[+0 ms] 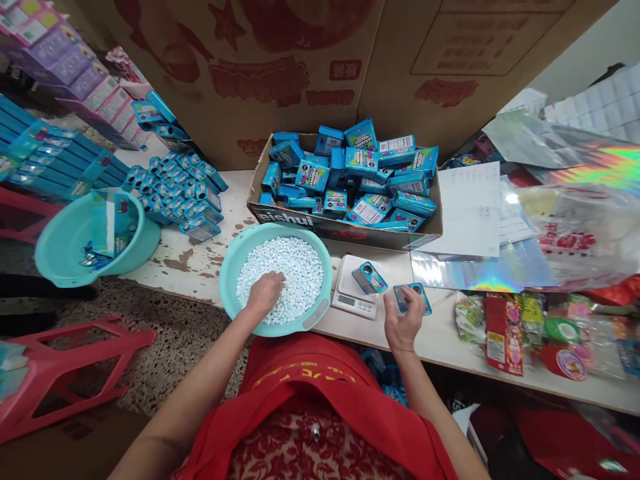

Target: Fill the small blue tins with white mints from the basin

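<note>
Head view, and there was the left hand (267, 293), sunk among white pellets (300, 270) in the basin (228, 273), grip unreadable; the right hand (404, 323) (grip half-open, seemingly empty) hung over a blue box (426, 304); a second box (371, 279) sat on the scale (357, 307), presumably for weighing.

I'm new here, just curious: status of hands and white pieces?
Left hand among white pieces in basin. Right hand open over blue box. Scale, bearing another blue box, between basin and right hand.
</note>
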### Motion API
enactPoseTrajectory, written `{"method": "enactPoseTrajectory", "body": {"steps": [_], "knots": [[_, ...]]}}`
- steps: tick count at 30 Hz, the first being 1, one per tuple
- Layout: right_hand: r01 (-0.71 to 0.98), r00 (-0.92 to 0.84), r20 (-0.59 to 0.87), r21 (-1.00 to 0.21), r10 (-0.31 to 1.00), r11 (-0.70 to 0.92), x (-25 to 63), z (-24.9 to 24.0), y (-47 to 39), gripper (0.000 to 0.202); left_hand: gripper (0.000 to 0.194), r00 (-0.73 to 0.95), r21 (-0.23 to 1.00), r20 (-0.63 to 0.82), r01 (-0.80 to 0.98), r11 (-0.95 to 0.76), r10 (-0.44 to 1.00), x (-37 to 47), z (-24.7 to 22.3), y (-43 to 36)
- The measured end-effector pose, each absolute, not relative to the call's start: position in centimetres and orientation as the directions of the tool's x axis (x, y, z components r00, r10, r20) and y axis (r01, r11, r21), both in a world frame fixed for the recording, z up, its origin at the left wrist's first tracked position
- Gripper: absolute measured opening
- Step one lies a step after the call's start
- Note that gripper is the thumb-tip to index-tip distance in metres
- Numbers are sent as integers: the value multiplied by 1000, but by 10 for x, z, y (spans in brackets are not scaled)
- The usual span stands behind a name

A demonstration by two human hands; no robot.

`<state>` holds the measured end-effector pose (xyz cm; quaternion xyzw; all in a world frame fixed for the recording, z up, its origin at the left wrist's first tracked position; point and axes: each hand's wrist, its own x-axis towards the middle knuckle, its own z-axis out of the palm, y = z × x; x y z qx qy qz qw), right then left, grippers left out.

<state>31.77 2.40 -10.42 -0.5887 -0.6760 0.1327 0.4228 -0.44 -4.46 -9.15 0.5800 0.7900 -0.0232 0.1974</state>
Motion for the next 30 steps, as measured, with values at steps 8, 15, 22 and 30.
{"method": "enactPoseTrajectory", "body": {"steps": [8,15,22,30], "knots": [[562,-13,284,-791,959,242,299,-114,30,50,34,-317,247,-240,894,374,918,-5,-90,-56],[485,139,33,-874,990,-39,285,-106,47,54,31,-344,429,-232,803,414,910,0,-76,-55],[319,-402,263,-857,877,404,220,-30,29,34,61,-42,768,4,640,23,999,27,2,-36],[672,-18,431,-663,902,330,265,-45,38,75,40,-662,733,116,560,386,741,-73,13,-61]]}}
